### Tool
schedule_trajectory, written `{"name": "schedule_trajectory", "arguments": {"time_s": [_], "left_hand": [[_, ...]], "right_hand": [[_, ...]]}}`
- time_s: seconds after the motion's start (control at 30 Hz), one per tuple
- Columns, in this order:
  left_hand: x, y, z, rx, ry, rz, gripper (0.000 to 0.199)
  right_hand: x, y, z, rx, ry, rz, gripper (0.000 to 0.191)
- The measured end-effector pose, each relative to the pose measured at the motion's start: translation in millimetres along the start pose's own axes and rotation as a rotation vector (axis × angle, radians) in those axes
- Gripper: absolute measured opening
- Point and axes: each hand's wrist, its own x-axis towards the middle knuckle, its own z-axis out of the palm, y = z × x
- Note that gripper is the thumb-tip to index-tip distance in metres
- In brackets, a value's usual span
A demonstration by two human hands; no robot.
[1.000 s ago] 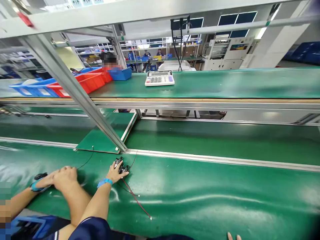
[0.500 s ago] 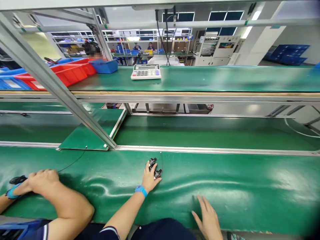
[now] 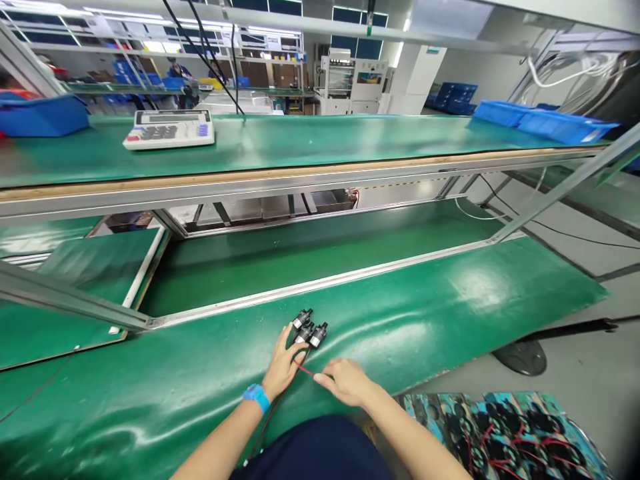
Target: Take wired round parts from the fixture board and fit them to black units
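Observation:
Three small black motor-like parts (image 3: 318, 335) with silver labels lie close together on the green bench mat. My left hand (image 3: 284, 365), with a blue wristband, has its fingers and thumb around the left and middle ones. Dark and red wires run from the parts under this hand towards the bench's front edge. Just right of it, my right hand (image 3: 345, 381) is closed, with a red wire (image 3: 304, 369) pinched between thumb and fingers. Its other fingers are curled in.
A calculator (image 3: 170, 129) and blue bins (image 3: 545, 121) stand on the raised shelf. Metal posts (image 3: 70, 297) rise from the bench. At lower right, a patterned container (image 3: 500, 427) holds several black parts with red wires. A round black base (image 3: 520, 359) stands on the floor.
My view has swung right, so the neighbouring person's arms are out of sight. My right hand, open before, now pinches the red wire. Three parts show by my left hand instead of two.

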Motion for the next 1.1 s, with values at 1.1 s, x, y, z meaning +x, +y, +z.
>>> {"name": "schedule_trajectory", "arguments": {"time_s": [1.1], "left_hand": [[36,-50,-11.9,-0.472,-0.05,-0.286,0.072]], "right_hand": [[84,-6,51,0.04,0.502,0.146,0.081]]}}
